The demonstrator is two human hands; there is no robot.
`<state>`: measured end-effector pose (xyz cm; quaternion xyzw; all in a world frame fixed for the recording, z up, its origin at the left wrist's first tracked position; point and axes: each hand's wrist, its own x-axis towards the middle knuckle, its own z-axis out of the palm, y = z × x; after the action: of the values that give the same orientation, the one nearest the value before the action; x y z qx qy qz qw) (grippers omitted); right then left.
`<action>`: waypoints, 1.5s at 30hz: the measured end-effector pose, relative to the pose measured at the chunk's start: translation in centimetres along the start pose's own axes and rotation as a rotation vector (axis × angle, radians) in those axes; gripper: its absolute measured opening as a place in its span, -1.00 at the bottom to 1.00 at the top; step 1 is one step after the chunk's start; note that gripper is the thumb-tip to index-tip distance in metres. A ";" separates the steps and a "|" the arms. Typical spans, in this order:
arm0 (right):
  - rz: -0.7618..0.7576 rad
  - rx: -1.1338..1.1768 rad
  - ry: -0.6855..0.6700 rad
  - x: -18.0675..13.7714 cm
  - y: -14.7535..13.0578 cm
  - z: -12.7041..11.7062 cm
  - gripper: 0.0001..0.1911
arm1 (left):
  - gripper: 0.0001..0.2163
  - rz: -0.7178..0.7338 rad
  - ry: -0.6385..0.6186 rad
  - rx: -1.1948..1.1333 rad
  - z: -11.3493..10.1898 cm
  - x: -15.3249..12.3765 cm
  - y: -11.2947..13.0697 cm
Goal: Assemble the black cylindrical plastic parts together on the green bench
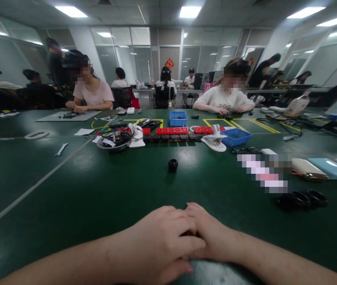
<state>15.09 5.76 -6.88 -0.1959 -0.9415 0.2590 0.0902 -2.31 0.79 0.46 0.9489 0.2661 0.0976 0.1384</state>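
My left hand (168, 237) rests over my right hand (212, 233) at the table's near edge. The left fingers wrap across the back of the right hand, which hides most of the right fingers. Nothing else shows in either hand. Ahead of them, on the green table (120, 190), stands a small round black piece (172, 165), apart from both hands. Farther to the right lie several black ring-like pieces (301, 200).
A red and black power strip (172, 133) runs across the middle, beside white clamps (136, 135), a metal bowl (113, 144) of dark parts and blue bins (236, 137). A wrench (61, 149) lies left, a light blue case (331, 168) right. Two people sit opposite.
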 end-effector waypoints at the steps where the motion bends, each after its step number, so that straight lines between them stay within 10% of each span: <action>1: -0.003 0.007 0.008 0.0 0.0 -0.1 -0.66 | -0.74 -0.008 -0.040 -0.002 -0.9 0.0 -0.1; 16: -0.023 0.025 0.034 0.0 0.3 -0.2 -0.62 | -0.60 -0.196 -0.061 0.148 2.5 0.7 -1.1; 26: -0.021 0.040 0.029 -0.2 0.2 -0.5 -0.56 | -0.67 -0.207 -0.129 -0.122 -2.1 -0.9 -0.5; 33: -0.020 0.013 0.034 -0.1 0.2 -0.4 -0.60 | -0.65 -0.158 -0.174 -0.109 -0.9 -0.9 -1.5; 45: -0.034 -0.039 0.057 -0.1 0.2 -0.3 -0.63 | -0.60 -0.496 -0.073 0.283 2.7 0.6 0.0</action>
<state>15.31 6.01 -6.73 -0.1887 -0.9466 0.2335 0.1177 -1.09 0.51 -1.97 0.8675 0.4961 -0.0114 0.0335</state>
